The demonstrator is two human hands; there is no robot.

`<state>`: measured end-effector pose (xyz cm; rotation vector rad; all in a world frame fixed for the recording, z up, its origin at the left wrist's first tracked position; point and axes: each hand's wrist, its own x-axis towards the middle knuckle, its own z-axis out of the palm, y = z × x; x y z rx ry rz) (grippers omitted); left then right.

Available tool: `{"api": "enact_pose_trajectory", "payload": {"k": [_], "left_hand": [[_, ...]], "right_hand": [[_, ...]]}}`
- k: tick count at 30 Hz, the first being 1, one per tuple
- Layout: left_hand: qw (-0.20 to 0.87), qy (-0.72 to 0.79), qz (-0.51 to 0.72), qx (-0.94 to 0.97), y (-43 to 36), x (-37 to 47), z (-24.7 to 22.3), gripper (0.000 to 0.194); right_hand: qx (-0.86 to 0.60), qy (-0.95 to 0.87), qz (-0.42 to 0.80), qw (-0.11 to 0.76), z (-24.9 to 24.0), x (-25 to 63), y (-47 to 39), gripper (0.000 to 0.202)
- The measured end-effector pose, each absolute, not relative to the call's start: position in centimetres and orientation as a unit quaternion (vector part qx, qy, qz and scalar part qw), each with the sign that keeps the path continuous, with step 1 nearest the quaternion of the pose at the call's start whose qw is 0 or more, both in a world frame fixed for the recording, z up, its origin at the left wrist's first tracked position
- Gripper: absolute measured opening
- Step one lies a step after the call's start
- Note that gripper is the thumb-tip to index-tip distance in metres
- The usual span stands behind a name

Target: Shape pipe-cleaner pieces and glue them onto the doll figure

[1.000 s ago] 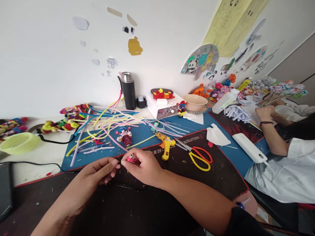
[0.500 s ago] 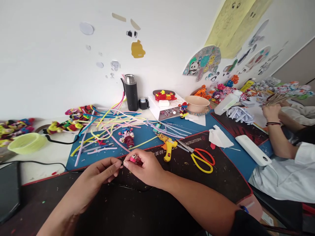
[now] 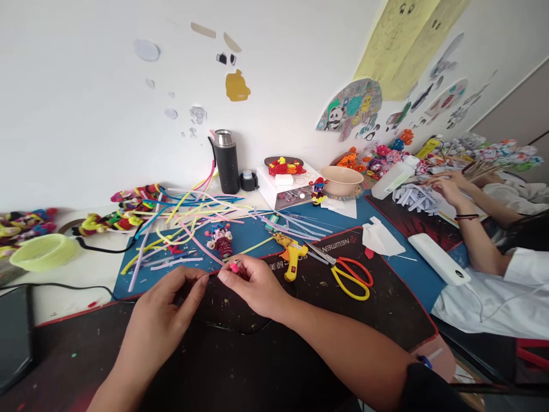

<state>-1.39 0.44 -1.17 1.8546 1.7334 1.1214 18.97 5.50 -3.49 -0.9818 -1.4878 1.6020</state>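
My right hand point(image 3: 257, 286) is closed around a small pink-and-white piece point(image 3: 235, 266), most of it hidden by the fingers. To its left, my left hand point(image 3: 171, 303) has thumb and forefinger pinched together at the tips. Whatever sits in that pinch is too small to make out. A slight gap parts the two hands above the dark mat. Just beyond them a small doll figure point(image 3: 222, 240) in dark red stands on the blue mat. A yellow glue gun point(image 3: 293, 257) lies right of my right hand, and scissors point(image 3: 349, 277) with orange and yellow handles rest beside it.
Fuzzy craft stems point(image 3: 189, 214) spread across the blue mat. Behind stand a black flask point(image 3: 227, 166), a white box point(image 3: 266, 186) and a beige bowl point(image 3: 343, 182). A white power bank point(image 3: 440, 260) lies right, near another person's hand point(image 3: 448, 189). A dark tablet-like object point(image 3: 15, 337) is at left.
My hands have moved slightly apart, the left one drawing a little left and down. The pink piece has turned in my right hand. The other person's hands have shifted left over the paper strips.
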Motion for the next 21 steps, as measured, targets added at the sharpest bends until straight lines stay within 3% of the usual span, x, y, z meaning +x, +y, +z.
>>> {"api": "enact_pose_trajectory", "payload": {"k": [6, 14, 21], "left_hand": [[0.155, 0.59, 0.39, 0.689, 0.5, -1.36, -1.23, 0.03], [0.198, 0.608, 0.372, 0.673, 0.41, -1.18, -1.21, 0.032], [0.351, 0.657, 0.34, 0.574, 0.88, -1.72, -0.46, 0.059]], "right_hand": [[-0.381, -0.579, 0.622, 0.365, -3.32, 19.04, 5.56, 0.046], [-0.392, -0.595, 0.607, 0.353, -3.35, 18.96, 5.47, 0.041], [-0.398, -0.598, 0.59, 0.368, -3.36, 19.07, 5.52, 0.031]]}}
